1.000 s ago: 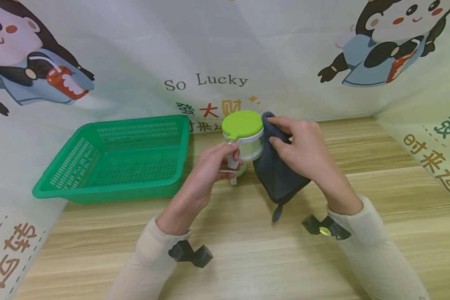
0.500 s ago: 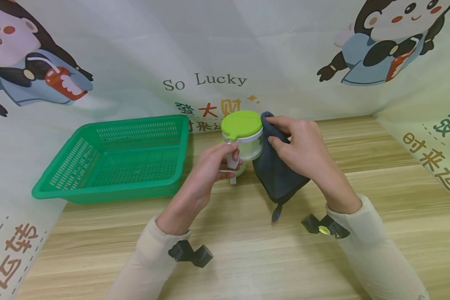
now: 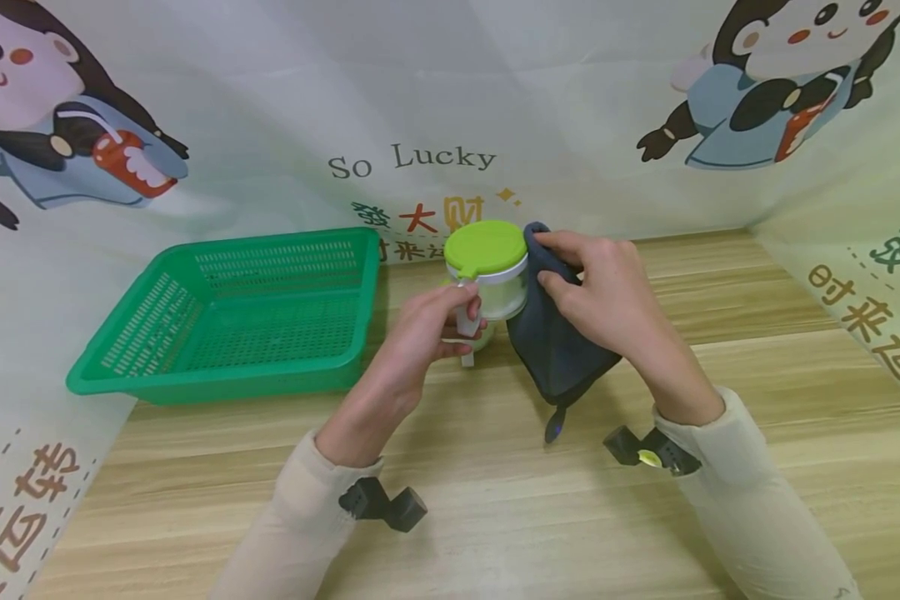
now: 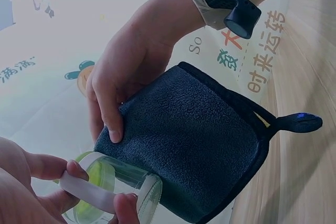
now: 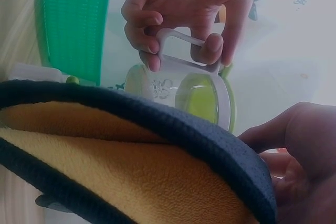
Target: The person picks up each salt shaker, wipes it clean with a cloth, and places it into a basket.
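Note:
My left hand (image 3: 412, 350) grips the white handle (image 5: 186, 56) of a clear jar with a bright green lid (image 3: 485, 248). The jar looks upright in the head view. My right hand (image 3: 607, 292) pinches the upper edge of a folded dark blue cloth (image 4: 184, 129), whose inner side (image 5: 131, 177) is orange-yellow. The cloth hangs along the jar's right side and touches it, with a small loop (image 3: 555, 425) at its lower corner. Below the held jar, another white handle (image 3: 467, 360) and part of a second clear container show; the rest is hidden.
A green perforated plastic basket (image 3: 217, 387) stands on the wooden table (image 3: 495, 517) to the left of the hands. Behind it rises a printed backdrop (image 3: 270, 100) with cartoon figures and lettering, which also runs along both sides.

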Demonstrator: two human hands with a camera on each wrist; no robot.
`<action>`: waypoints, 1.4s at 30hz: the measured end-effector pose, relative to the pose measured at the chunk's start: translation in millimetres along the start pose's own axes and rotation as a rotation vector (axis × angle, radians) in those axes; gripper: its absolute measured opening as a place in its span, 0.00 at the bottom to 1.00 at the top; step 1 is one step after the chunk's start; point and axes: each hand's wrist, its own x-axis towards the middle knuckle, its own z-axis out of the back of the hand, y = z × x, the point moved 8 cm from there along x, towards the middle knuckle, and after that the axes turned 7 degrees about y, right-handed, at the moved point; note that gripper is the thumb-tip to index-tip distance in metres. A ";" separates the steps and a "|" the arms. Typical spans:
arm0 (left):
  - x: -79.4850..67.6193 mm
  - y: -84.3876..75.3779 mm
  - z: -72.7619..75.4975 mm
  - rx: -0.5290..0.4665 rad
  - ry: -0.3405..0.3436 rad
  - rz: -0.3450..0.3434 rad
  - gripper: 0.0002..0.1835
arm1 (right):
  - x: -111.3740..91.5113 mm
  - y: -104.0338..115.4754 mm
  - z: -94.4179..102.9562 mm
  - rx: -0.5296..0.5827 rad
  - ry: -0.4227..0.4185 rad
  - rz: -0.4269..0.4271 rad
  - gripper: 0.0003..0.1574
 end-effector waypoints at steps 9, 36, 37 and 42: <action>0.3 -0.5 -1.8 0.005 0.003 0.007 0.18 | -0.1 -2.4 1.5 0.009 0.005 0.001 0.26; -3.0 -2.6 -8.6 0.007 0.027 -0.018 0.17 | 3.2 -14.0 6.1 0.036 -0.012 -0.016 0.25; -3.1 -2.8 -8.7 0.008 0.028 -0.020 0.17 | 2.9 -13.6 6.5 0.035 -0.012 -0.016 0.26; -3.1 -4.1 -7.7 0.001 0.028 -0.027 0.17 | 0.0 -7.3 9.1 0.014 -0.018 -0.010 0.26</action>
